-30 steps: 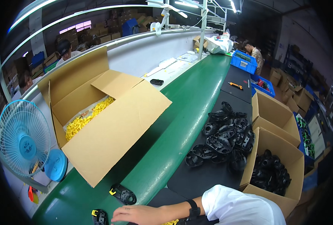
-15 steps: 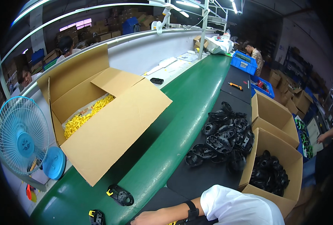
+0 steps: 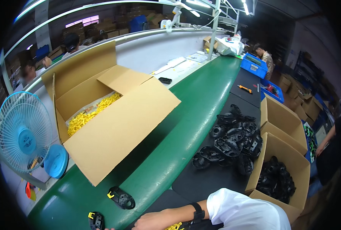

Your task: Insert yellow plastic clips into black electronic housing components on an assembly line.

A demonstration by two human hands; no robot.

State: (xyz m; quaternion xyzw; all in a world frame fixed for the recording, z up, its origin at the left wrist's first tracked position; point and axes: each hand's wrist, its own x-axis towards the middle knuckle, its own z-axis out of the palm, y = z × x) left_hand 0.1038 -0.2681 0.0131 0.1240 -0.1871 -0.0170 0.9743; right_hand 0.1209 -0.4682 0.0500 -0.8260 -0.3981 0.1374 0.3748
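Observation:
My right hand [image 3: 149,222] lies at the lower edge, its back toward me and a black band on the wrist; its fingers run out of the picture, so what they hold is hidden. Some yellow small parts [image 3: 174,226] show beneath this forearm. A sliver of fingertips, seemingly my left hand [image 3: 109,229], shows at the bottom edge beside a black plastic shell with a yellow piece [image 3: 96,221]. Another black shell with a yellow clip [image 3: 121,198] rests on the green belt, a little farther off.
A large carton [image 3: 120,134] holding yellow parts [image 3: 93,114] stands over the green belt [image 3: 201,115]. Black shells [image 3: 232,142] are heaped on the dark mat, beside a carton of black parts [image 3: 264,161]. A blue fan [image 3: 26,140] stands left; an orange-handled cutter [image 3: 245,89] lies farther back.
The view has shifted slightly, so the scene sits a little to the right. Fingertips have come into sight at the bottom edge beside the nearer shell. More yellow parts show under my right forearm.

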